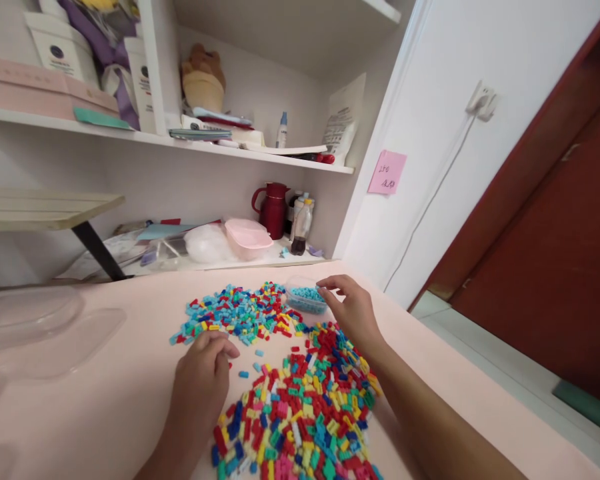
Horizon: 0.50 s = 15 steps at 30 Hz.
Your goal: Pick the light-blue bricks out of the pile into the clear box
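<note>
My right hand (351,308) hovers at the right rim of a clear plastic box (306,307) holding light blue toy bricks (307,293). Its thumb and forefinger come together in a pinch; whatever is between the tips is too small to make out. My left hand (206,368) rests by the near left edge of a mostly blue heap of bricks (235,310), fingers loosely bent and thumb apart. A few loose blue bricks (243,375) lie just right of it. A larger mixed-colour heap of bricks (305,407) spreads between my forearms.
Clear plastic lids or trays (75,340) lie on the pink tabletop (115,393) at left. Behind stand a pink container (249,237), a dark red jug (274,210) and a bottle (301,230) beneath a white shelf (260,155). A white wall (430,133) borders the right.
</note>
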Tool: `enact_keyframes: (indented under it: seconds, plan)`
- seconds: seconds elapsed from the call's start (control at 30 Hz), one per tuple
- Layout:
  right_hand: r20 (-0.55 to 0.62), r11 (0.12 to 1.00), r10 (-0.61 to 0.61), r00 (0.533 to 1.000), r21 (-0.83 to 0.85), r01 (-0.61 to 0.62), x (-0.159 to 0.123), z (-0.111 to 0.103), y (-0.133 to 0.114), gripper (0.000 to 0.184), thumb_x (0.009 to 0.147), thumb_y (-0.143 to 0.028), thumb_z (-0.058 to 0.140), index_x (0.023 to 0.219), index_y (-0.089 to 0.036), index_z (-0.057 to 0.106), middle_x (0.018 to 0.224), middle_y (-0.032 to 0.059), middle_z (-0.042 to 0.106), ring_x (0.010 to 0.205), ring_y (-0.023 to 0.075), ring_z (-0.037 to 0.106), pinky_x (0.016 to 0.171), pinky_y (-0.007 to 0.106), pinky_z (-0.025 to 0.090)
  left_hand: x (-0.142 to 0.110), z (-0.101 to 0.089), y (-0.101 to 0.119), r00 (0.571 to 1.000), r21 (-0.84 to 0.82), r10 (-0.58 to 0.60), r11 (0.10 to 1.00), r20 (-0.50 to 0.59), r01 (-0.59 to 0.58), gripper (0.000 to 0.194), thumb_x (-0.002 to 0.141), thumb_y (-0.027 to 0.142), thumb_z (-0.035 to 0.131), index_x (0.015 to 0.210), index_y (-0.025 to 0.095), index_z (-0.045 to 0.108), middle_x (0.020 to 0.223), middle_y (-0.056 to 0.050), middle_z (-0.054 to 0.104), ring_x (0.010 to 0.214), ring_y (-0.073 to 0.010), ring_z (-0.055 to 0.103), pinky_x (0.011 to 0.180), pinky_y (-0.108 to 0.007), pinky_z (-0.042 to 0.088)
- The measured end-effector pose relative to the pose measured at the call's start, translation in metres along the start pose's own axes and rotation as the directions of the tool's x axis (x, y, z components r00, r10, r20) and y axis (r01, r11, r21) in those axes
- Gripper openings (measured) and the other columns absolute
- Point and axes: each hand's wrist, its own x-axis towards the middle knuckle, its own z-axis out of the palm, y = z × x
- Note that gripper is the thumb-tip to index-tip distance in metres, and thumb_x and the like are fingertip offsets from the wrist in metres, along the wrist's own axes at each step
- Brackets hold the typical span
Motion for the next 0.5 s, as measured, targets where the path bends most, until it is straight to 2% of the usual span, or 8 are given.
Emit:
enact_keyframes:
  seconds: [0.17,0.3,0.37,0.43,0.5]
  plan:
    - [-0.019,0.998,0.056,0.998,0.016,-0.056,0.0,0.006,0.015,0.028,0.085,-0.027,0.055,0.11,-0.022,0.067,0.104,0.0068,0.065,0.085,0.0198,0.062,0.077,0.035,0.05,0.0,0.0,0.0,0.999,-0.004,0.04,0.999,-0.001,-0.04,0.032,0.079,0.019,0.034,0.065,0.024,0.062,0.093,-0.003,0.068,0.094,-0.0209,0.065,0.083,-0.036,0.049]
    - [-0.023,0.992,0.082,0.996,0.096,-0.079,-0.004,0.011,0.008,0.023,0.086,-0.025,0.052,0.101,-0.021,0.069,0.099,0.0067,0.068,0.086,0.0203,0.063,0.078,0.034,0.05,0.0,0.0,0.002,1.0,-0.035,0.026,0.999,-0.005,-0.026,0.031,0.079,0.018,0.034,0.066,0.023,0.061,0.092,-0.003,0.068,0.093,-0.0201,0.065,0.081,-0.035,0.049]
    - [0.058,0.987,0.072,0.996,0.139,-0.08,-0.01,0.016,-0.003,0.02,0.087,-0.023,0.052,0.095,-0.021,0.07,0.093,0.0053,0.07,0.082,0.0196,0.063,0.076,0.033,0.05,-0.002,0.0,0.003,1.0,-0.069,0.004,0.998,-0.004,-0.005,0.03,0.079,0.017,0.034,0.067,0.023,0.06,0.091,-0.002,0.067,0.092,-0.0192,0.064,0.079,-0.033,0.049]
    - [0.199,0.984,-0.002,0.98,0.177,-0.034,-0.018,0.023,-0.016,0.02,0.087,-0.02,0.052,0.093,-0.022,0.071,0.09,0.0038,0.071,0.081,0.0185,0.063,0.075,0.032,0.05,-0.003,-0.001,0.004,1.0,-0.093,-0.013,0.996,0.003,0.014,0.029,0.079,0.016,0.034,0.068,0.023,0.06,0.091,-0.002,0.067,0.09,-0.0183,0.064,0.077,-0.032,0.049]
    - [0.349,0.975,-0.128,0.928,0.216,0.053,-0.028,0.029,-0.03,0.022,0.087,-0.016,0.051,0.093,-0.023,0.071,0.091,0.0028,0.071,0.084,0.0177,0.064,0.078,0.031,0.049,-0.004,-0.001,0.004,1.0,-0.093,-0.013,0.996,0.013,0.014,0.029,0.079,0.014,0.033,0.069,0.023,0.059,0.089,-0.001,0.066,0.087,-0.0178,0.063,0.077,-0.031,0.048]
